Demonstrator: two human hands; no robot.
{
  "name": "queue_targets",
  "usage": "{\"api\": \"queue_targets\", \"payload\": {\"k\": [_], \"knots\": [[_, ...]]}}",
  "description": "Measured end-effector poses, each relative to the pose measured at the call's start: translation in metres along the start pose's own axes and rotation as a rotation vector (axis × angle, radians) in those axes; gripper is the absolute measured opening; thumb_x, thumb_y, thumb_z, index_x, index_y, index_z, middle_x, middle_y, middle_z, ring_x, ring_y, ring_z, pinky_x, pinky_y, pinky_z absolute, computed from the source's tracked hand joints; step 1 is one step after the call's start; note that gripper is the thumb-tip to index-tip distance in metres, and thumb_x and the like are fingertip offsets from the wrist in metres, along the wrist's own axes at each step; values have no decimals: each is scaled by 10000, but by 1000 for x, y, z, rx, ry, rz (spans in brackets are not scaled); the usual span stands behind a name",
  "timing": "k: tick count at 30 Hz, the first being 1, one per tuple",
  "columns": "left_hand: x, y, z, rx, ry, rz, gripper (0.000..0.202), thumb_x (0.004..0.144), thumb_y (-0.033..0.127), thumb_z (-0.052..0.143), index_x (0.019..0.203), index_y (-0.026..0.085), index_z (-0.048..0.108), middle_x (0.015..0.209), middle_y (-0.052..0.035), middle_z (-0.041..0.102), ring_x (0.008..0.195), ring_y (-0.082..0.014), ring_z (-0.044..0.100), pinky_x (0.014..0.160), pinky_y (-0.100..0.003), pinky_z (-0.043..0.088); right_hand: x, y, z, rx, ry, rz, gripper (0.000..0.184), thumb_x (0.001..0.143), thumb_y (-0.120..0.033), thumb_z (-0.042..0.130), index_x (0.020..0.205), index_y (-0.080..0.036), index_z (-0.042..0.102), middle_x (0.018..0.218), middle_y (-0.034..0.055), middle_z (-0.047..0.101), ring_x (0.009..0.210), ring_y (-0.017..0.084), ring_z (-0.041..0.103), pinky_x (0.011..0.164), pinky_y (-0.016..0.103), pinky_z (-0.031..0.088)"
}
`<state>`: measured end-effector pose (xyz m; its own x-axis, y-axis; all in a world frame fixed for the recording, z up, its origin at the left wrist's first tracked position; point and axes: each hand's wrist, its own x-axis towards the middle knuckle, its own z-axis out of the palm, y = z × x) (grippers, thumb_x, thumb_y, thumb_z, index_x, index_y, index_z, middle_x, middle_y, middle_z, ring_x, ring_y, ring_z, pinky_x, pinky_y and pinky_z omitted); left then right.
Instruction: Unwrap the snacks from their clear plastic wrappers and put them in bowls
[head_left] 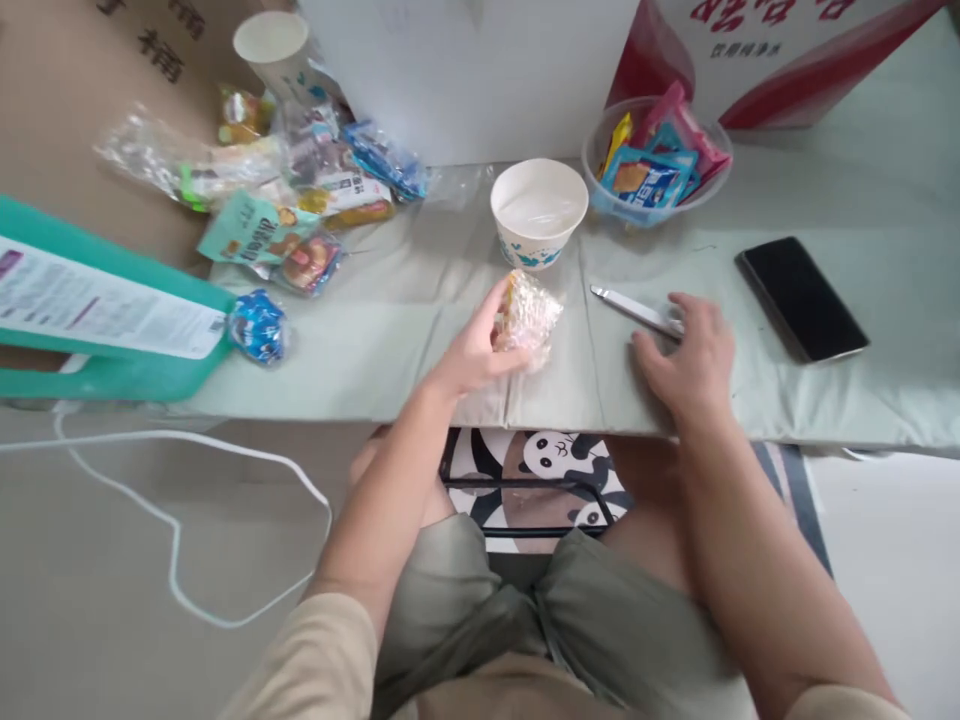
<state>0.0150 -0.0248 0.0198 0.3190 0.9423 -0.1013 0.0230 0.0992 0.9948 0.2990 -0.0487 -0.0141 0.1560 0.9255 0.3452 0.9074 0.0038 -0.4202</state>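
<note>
Left hand [476,350] pinches a clear-wrapped snack [531,318] between thumb and fingers, just on the near side of a paper cup [540,243]; whether the snack is lifted or touches the cloth, cannot tell. Right hand [694,350] has thumb and fingers spread about one end of a slim silver tool [636,308], the other end angled toward the cup (contact with the fingers unclear). Both wrists cross the front edge of the cloth-covered tabletop [360,370]; a stretch of cloth separates the hands

Right side: dark phone [802,300] lies flat, aslant, set in from the front edge, with a strip of cloth between it and the right hand. Clear plastic bowl [637,212] of packets [652,178] stands near the cup, close to the carton [780,60] behind, so reach is bounded there

Left side: widest stretch of cloth, running from the left hand to a blue packet [259,327] beside a green labelled object [112,300]; a heap of wrapped snacks [259,230] bounds it farther back
</note>
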Motion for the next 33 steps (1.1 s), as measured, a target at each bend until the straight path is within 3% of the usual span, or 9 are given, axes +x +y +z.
{"api": "queue_targets", "payload": {"k": [5,8,12,15,19,22,25,29,33], "knots": [[1,7,-8,489,134,63,597,744,281,729,1325,208,610,1145,-86,735,954,-207,709,877,-330,579,5,-18,2,-12,-71,30,231,920,-326,560,1059,-208,701,1137,142,712,1098,320,603,987,503,457],[-4,4,-13,753,247,192,316,798,305,701,1094,196,720,1196,-106,690,1080,-251,678,989,-402,561,3,-24,0,94,-10,12,280,978,-369,499,1102,-213,697,973,109,710,910,266,628,847,417,501],[-17,-12,-12,885,439,298,428,863,357,667,1262,203,678,1216,-124,632,1124,-257,646,1010,-426,559,-3,-39,-2,307,33,-65,325,1028,-409,443,1094,-245,715,912,72,684,833,224,635,780,376,518],[-25,-18,-7,892,431,287,632,765,350,785,1347,204,589,1243,-118,632,1157,-275,634,1012,-430,566,-5,-53,-1,440,-21,-68,260,981,-333,530,1117,-254,737,955,63,672,856,210,637,799,376,536],[-25,-18,-8,900,410,243,555,722,164,762,1258,225,634,1286,-106,598,1166,-270,636,1045,-426,553,-5,-62,3,771,-68,67,328,860,-281,708,1187,-299,726,942,15,681,779,164,610,751,339,537],[-22,-18,-14,772,282,233,826,730,120,733,1485,265,431,1314,-77,656,1168,-236,660,1037,-376,555,-2,-62,8,1249,-46,251,345,711,-302,877,1019,-328,724,873,-41,677,691,102,588,647,246,519],[-20,-19,-17,714,203,235,954,743,150,734,1565,264,262,1404,-87,668,1237,-241,652,1071,-378,527,3,-57,9,1598,-30,455,314,649,-299,935,822,-301,673,700,-91,580,574,47,521,518,158,463],[-19,-15,-15,769,148,211,851,754,217,723,1527,240,367,1445,-99,659,1299,-273,636,1128,-429,474,10,-52,8,1817,-123,533,283,672,-275,931,807,-323,686,724,-103,604,602,32,549,491,122,482],[-16,-9,-12,767,110,253,450,867,348,638,1306,248,642,1421,-83,676,1316,-270,633,1118,-439,468,12,-58,4,1928,-149,507,213,704,-348,916,803,-362,728,809,-106,685,626,34,570,543,156,521]]}}
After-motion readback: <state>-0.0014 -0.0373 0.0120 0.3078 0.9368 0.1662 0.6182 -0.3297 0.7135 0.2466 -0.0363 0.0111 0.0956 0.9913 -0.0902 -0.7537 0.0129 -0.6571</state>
